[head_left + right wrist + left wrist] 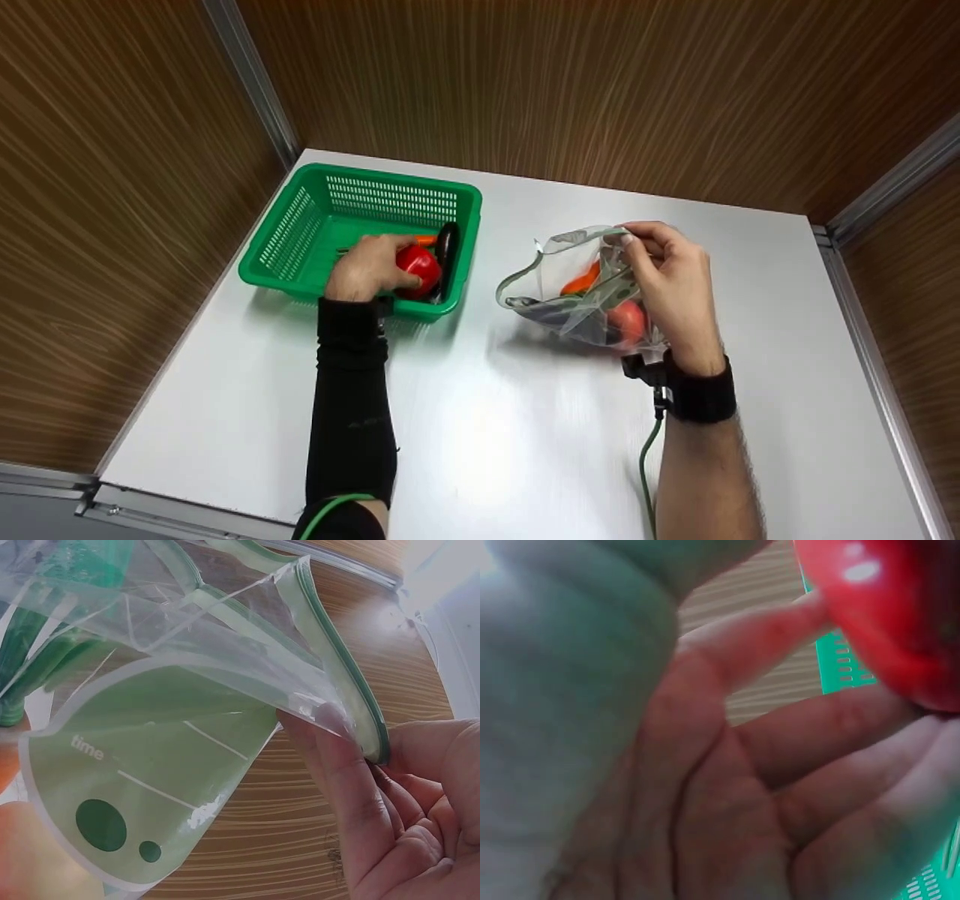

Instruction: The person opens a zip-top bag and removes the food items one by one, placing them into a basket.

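Black sleeve [349,420] and bare right forearm [709,480] nearest, over white bench [480,457]. Right grip [675,285] pinches the rim of a clear zip bag [559,311], orange item [581,283] and red item [627,322] inside. Left grip [367,266] has thumb and fingers round a glossy red vegetable [418,270] in the green basket [390,196], beside the eggplant [447,251]. Best: hold it at its widest, lift straight, don't snag the eggplant; keep bag mouth spread.
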